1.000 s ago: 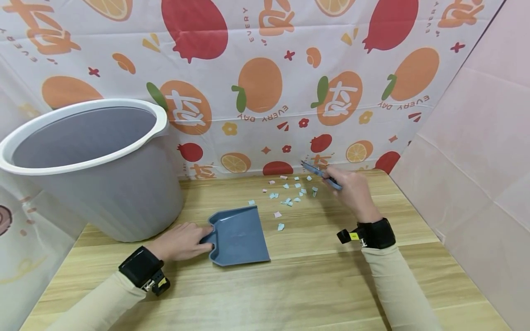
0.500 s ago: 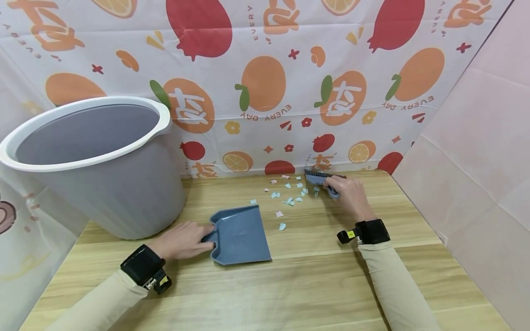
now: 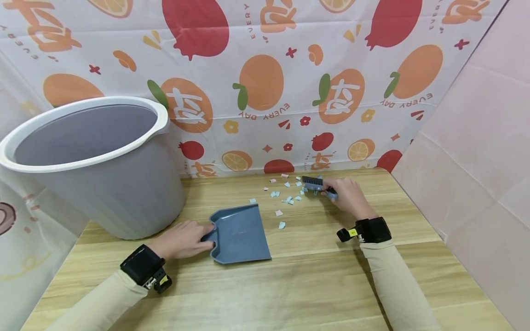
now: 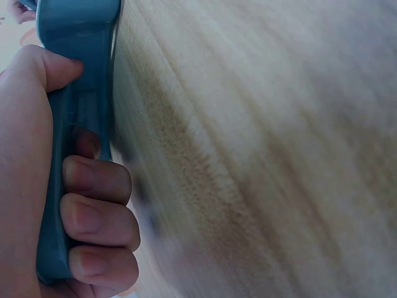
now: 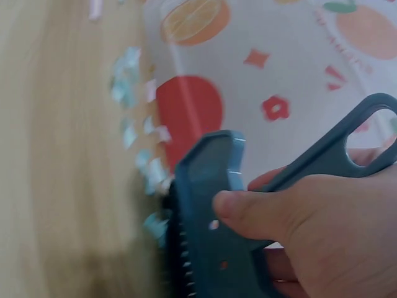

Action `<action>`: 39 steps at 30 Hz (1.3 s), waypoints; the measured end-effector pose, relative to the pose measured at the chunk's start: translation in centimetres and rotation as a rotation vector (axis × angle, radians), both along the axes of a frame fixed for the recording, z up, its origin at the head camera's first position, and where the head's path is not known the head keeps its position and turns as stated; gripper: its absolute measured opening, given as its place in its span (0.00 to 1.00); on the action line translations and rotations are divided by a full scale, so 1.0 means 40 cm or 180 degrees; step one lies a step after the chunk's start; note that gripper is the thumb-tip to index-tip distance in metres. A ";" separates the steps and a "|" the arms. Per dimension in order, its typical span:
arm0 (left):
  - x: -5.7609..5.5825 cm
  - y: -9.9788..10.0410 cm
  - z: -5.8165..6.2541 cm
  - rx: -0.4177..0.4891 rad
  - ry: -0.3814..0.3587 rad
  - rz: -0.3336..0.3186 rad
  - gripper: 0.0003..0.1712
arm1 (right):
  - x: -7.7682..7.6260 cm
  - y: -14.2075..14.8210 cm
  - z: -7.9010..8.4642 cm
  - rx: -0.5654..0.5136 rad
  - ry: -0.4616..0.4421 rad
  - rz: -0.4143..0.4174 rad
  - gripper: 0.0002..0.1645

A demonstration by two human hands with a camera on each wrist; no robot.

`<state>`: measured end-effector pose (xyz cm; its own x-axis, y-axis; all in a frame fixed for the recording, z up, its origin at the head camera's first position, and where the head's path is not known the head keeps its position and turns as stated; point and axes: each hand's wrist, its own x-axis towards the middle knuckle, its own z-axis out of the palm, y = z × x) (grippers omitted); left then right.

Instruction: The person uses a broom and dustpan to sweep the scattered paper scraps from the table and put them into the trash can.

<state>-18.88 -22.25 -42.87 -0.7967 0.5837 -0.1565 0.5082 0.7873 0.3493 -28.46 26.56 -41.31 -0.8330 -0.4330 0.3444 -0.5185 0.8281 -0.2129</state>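
My left hand (image 3: 184, 240) grips the handle of a blue-grey dustpan (image 3: 242, 234), which lies on the table with its wide edge facing right. In the left wrist view its fingers (image 4: 102, 220) curl round the dustpan handle (image 4: 56, 205). Farther right, my right hand (image 3: 347, 195) holds a small blue-grey brush (image 3: 312, 184) with dark bristles. The thumb presses on the back of the brush head (image 5: 211, 205) in the right wrist view. Several pale blue and pink paper scraps (image 3: 287, 201) lie scattered between brush and dustpan, some right at the bristles.
A large grey bucket (image 3: 136, 193) with a white rim stands at the left, behind the left hand. The wooden table (image 3: 314, 285) ends at a fruit-print cloth (image 3: 261, 133) at the back. A pale pink wall (image 3: 468, 161) rises on the right.
My right hand has turned the brush and lowered it from near the back cloth to the table beside the scraps. The left hand and the dustpan stay in place.
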 end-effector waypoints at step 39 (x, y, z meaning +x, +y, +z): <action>0.007 0.003 0.004 0.0049 0.0119 -0.0016 0.11 | 0.085 -0.034 0.178 -0.1830 -0.0861 -0.0247 0.09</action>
<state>-18.60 -22.14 -42.71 -0.7989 0.5898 -0.1176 0.5250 0.7794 0.3419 -25.04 25.20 -34.20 -0.9445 -0.1767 0.2769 -0.3274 0.5757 -0.7492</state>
